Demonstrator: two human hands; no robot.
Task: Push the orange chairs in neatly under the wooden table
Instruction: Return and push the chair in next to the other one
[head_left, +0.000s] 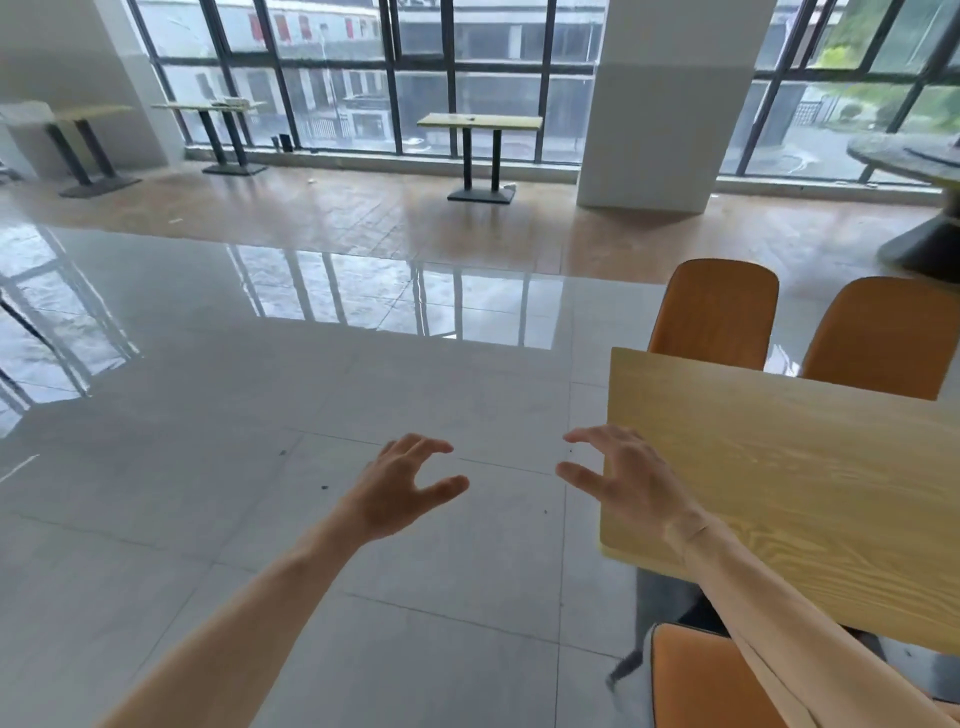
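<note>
At the near right, beside the wooden table (789, 483), an orange chair (696, 680) looks light and slidable by its backrest; left hand (400, 493) and right hand (623, 478) hover empty, fingers spread.

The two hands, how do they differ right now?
The left hand hovers over bare floor, while the right hand hangs at the wooden table corner. The left forearm is bare; the right arm wears a pale sleeve. Both are open, fingers spread, holding nothing.
</note>
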